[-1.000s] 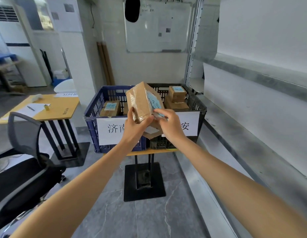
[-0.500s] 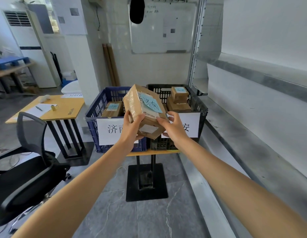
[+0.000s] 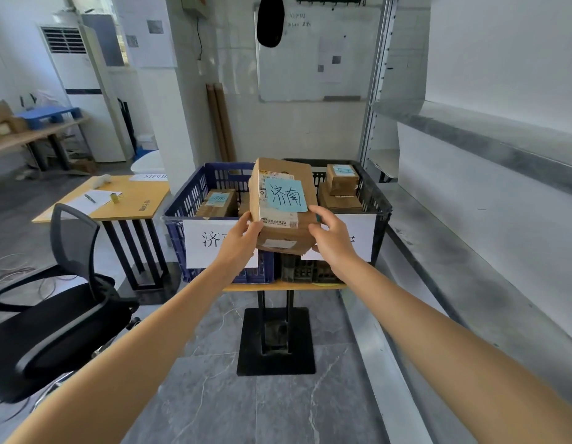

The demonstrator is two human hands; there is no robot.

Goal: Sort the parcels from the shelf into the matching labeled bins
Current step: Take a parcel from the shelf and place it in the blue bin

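I hold a brown cardboard parcel [image 3: 283,206] in front of the two bins, its top face turned toward me with a blue note reading 济南. My left hand [image 3: 238,240] grips its lower left corner and my right hand [image 3: 331,240] grips its lower right side. Behind it stands a blue bin [image 3: 195,200] with a white 济南 label, partly hidden by my left hand, holding a parcel with a blue note [image 3: 218,203]. Beside it stands a black bin [image 3: 374,200] with stacked parcels [image 3: 340,185]; its label is mostly covered.
Both bins rest on a small wooden stand with a black pedestal base [image 3: 276,341]. A grey metal shelf [image 3: 489,238] runs along the right. A black office chair [image 3: 57,315] and a wooden table [image 3: 118,197] with papers stand at the left.
I have turned the parcel in my hands so the blue note now faces me squarely. The bins look larger in view than before.
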